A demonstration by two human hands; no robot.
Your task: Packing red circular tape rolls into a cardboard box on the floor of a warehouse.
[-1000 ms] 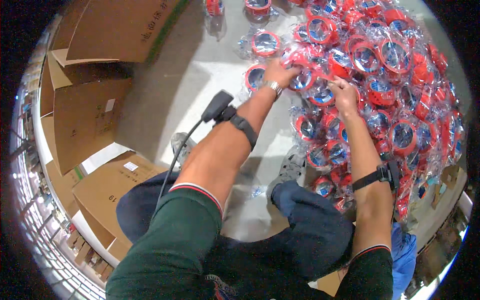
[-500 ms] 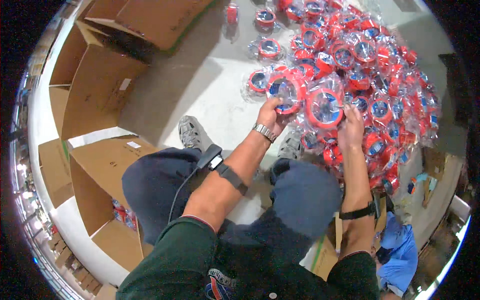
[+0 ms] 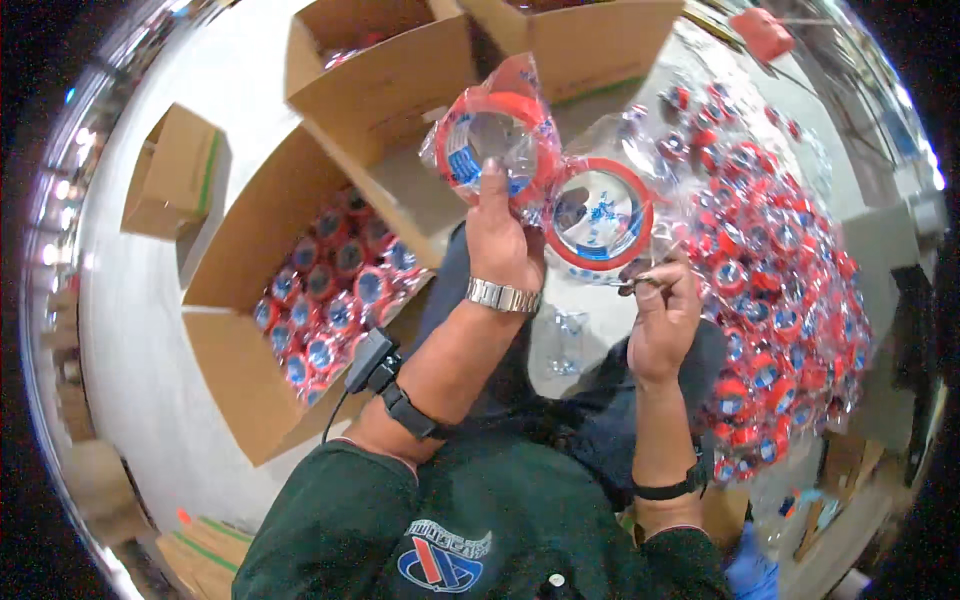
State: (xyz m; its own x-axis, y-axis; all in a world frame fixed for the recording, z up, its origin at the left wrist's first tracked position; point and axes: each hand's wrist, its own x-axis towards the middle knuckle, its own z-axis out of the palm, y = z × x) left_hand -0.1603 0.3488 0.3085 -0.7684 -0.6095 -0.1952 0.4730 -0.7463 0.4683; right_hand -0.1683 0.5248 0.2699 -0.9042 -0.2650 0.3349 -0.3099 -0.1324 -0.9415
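My left hand (image 3: 497, 240) is closed around the lower edge of a roll of red tape (image 3: 547, 152) in clear plastic wrap, its thumb across the front. Beside it, touching, is a second wrapped roll of red tape (image 3: 645, 215) with blue print showing through its centre. My right hand (image 3: 665, 320) pinches near the lower right edge of this second roll's wrap. A small dark, shiny thing (image 3: 640, 279) shows at the right fingertips; I cannot make out its kind. Both rolls are held up in front of my chest.
An open cardboard box (image 3: 240, 380) at the left holds several layered wrapped rolls. More open boxes (image 3: 400, 95) stand at the far side. A large heap of wrapped rolls (image 3: 770, 310) covers the floor at the right. A smaller box (image 3: 175, 170) stands far left.
My view has turned left, toward the boxes. Both hands have brought the two rolls away from the heap and up, and the open box of rolls now shows more fully.
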